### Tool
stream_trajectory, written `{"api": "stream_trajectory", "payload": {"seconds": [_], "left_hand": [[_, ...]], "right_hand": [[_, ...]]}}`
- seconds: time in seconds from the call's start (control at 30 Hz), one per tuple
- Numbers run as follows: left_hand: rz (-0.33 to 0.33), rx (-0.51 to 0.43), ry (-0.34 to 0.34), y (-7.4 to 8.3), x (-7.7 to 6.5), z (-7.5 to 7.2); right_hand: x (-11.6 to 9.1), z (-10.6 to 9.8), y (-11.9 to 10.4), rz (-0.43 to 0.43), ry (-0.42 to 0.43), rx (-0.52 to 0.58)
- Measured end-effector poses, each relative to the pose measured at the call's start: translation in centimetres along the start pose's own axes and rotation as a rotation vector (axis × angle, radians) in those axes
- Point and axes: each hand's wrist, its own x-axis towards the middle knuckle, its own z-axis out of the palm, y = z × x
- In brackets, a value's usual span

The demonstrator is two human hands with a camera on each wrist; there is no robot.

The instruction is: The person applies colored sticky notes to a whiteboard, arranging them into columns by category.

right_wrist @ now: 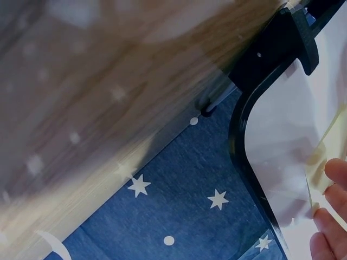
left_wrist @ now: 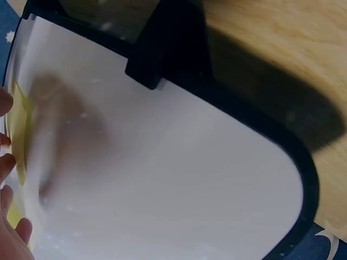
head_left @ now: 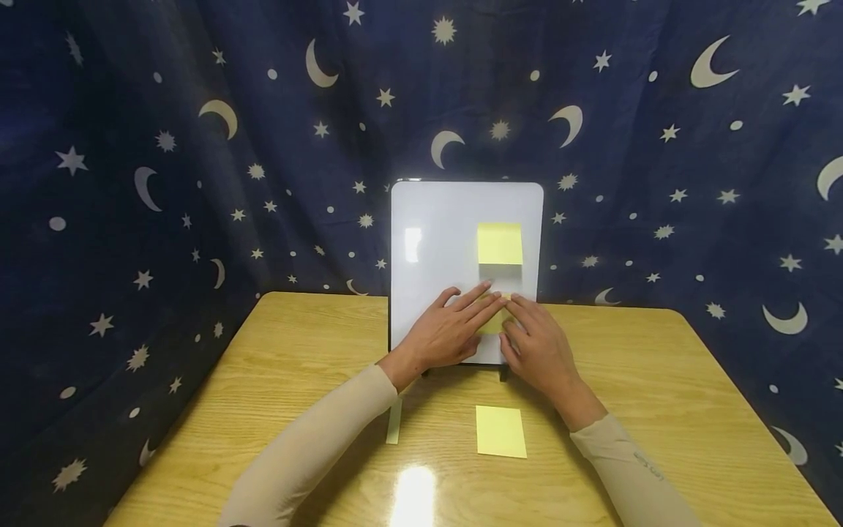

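A small whiteboard [head_left: 431, 274] stands upright on the table, with a yellow sticky note [head_left: 500, 244] stuck to its upper right. Below that, another yellow sticky note [head_left: 490, 324] lies against the board, partly hidden by both hands. Extended fingers of my left hand [head_left: 443, 333] press at its top edge from the left. From the right, my right hand [head_left: 543, 348] touches the same note with its index fingertip at the top edge, the other fingers bent beside it. In the right wrist view the note's [right_wrist: 319, 170] lower part stands off the board.
On the wooden table [head_left: 316, 344], a yellow sticky note [head_left: 500, 432] lies in front of the board. A narrow yellow strip [head_left: 394, 422] sits near the left forearm. Dark feet [head_left: 503, 372] support the board, and a blue curtain [head_left: 408, 88] with moons and stars hangs behind.
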Motion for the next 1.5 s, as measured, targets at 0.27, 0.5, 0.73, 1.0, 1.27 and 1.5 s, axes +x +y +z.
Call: {"api": "stream_trajectory", "payload": {"seconds": [0.27, 0.5, 0.73, 1.0, 1.27, 1.5], "left_hand": [[-0.026, -0.015, -0.003, -0.4, -0.8, 0.1], [-0.033, -0.021, 0.002, -0.5, -1.3, 0.2], [-0.047, -0.023, 0.013, -0.7, -1.8, 0.4], [-0.059, -0.045, 0.009, -0.9, -2.2, 0.3], [-0.072, -0.042, 0.017, -0.9, -2.6, 0.3], [-0.085, -0.064, 0.03, -0.9, -3.0, 0.7]], "right_hand": [[0.0, 0.0, 0.0, 0.007, -0.025, 0.0], [0.1, -0.3, -0.2, 0.018, -0.043, -0.006], [0.1, -0.3, -0.2, 0.026, -0.056, -0.01], [0.2, -0.4, -0.3, 0.033, -0.064, -0.007], [0.1, -0.4, -0.3, 0.034, -0.059, -0.011], [0.0, -0.5, -0.3, 0.036, -0.048, -0.013]]}}
